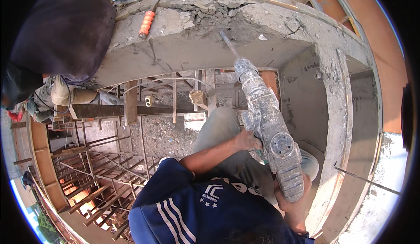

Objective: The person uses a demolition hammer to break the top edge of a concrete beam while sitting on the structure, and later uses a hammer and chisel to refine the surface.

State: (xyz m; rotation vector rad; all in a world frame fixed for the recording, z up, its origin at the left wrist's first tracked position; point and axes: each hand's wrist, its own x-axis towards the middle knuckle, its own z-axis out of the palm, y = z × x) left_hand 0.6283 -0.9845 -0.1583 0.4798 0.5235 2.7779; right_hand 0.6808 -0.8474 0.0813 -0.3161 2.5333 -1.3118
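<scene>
A dusty grey demolition hammer [267,106] lies diagonally across my front, with its steel chisel bit [228,43] pointing up and away. The bit's tip meets the broken edge of the concrete beam [175,54], just below a patch of loose rubble [214,19]. My left hand [248,141] is closed at the tool's left side, on a grip that shows only in part. At the rear end, my right hand [286,199] wraps round the hammer's back; the body of the tool covers most of its fingers.
An orange-handled hand tool [146,24] rests on the beam, left of the rubble. Another person in dark clothing [61,29] is close by at upper left. Below are a drop with timber scaffolding [100,174] and rubble-strewn ground [168,134]. A thin rod [367,180] juts out at right.
</scene>
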